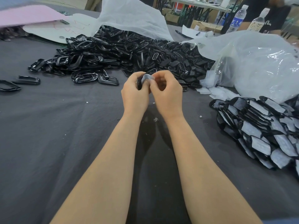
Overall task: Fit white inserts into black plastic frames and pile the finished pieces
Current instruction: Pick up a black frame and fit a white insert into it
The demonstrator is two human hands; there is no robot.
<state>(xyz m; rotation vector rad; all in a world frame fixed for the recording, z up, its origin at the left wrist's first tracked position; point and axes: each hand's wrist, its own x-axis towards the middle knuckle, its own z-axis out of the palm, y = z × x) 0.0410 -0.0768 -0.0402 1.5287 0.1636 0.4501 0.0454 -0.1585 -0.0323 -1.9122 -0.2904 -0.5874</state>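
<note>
The left hand [135, 94] and right hand [169, 90] meet close together above the middle of the worktop [48, 135], fingers curled. The left hand grips a black frame [139, 83], and the right hand's fingertips pinch a white insert [147, 78] against it. Behind them, toward the far edge, lies a heap of loose black frames [123, 50]. At the right edge sits the pile of finished pieces [258, 126], with spare white inserts [216, 92] just beyond it, beside a clear plastic bag [262, 65].
</note>
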